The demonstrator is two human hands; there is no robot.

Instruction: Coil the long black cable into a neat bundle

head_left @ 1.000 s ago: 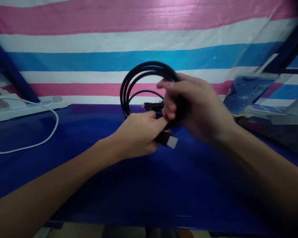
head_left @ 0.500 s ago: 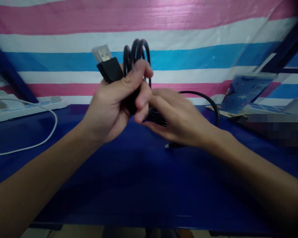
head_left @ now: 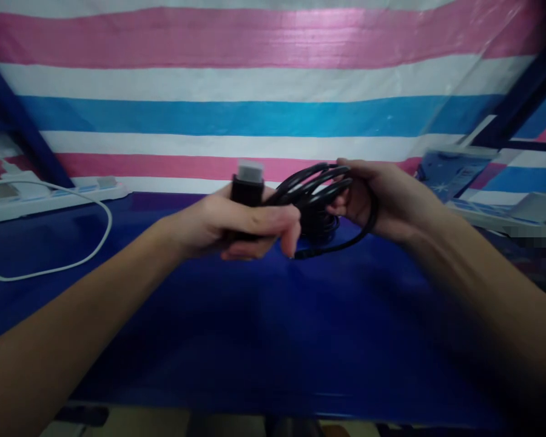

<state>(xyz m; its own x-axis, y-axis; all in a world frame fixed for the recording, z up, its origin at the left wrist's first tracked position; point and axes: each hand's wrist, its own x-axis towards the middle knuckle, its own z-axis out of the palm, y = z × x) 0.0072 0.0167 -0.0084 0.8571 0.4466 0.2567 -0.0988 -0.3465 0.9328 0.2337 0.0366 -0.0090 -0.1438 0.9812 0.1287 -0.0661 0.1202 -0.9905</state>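
A coiled black cable (head_left: 316,182) is stretched between my two hands above the blue table. My left hand (head_left: 236,221) is closed around its near end, thumb on top. Out of that fist points a black plug (head_left: 247,189) with a metal tip under a clear cap. At the other end of the loops, my right hand (head_left: 377,194) pinches them between thumb and fingers. A single strand bends down below the right hand to a thin black connector (head_left: 306,254). Behind the held loops, more black cable coils (head_left: 321,226) show, partly hidden.
On the left, a white power strip (head_left: 73,200) and a white cord (head_left: 104,233) lie on the blue table (head_left: 273,340). A blue packet (head_left: 452,173) stands at the back right, near another white strip (head_left: 495,218). Striped sheeting (head_left: 209,115) hangs behind.
Both hands have come lower and drawn apart, my right hand moving right. The loops, upright over my left fist before, now stretch sideways between the hands. The plug has turned to point straight up.
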